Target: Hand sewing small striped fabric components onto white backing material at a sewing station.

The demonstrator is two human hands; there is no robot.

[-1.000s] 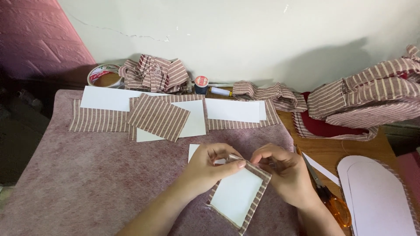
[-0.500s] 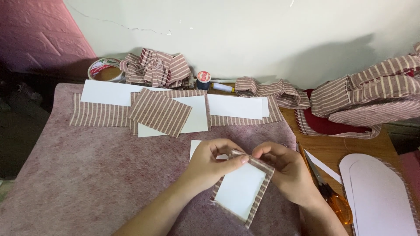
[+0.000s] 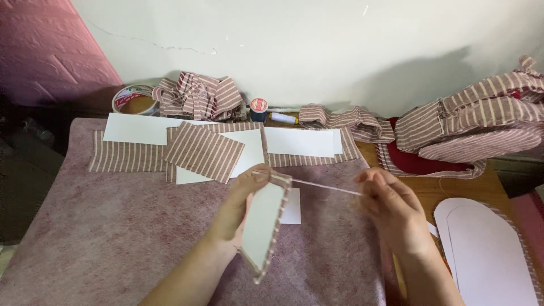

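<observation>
Left hand (image 3: 241,201) grips the striped fabric panel (image 3: 262,226) with white backing, tilted on edge above the pink felt mat (image 3: 113,238). A taut thread (image 3: 323,185) runs from the panel's top corner to the right hand (image 3: 391,207), pinched closed on it.

A roll of tape (image 3: 133,100), a crumpled heap of striped fabric (image 3: 199,96), a red-topped thread spool (image 3: 259,109) and a yellow bobbin (image 3: 283,118) are noted along the wall, flat striped panels (image 3: 204,152) lying nearer on the mauve felt mat (image 3: 90,226), a white arched template (image 3: 487,249) at right.
</observation>
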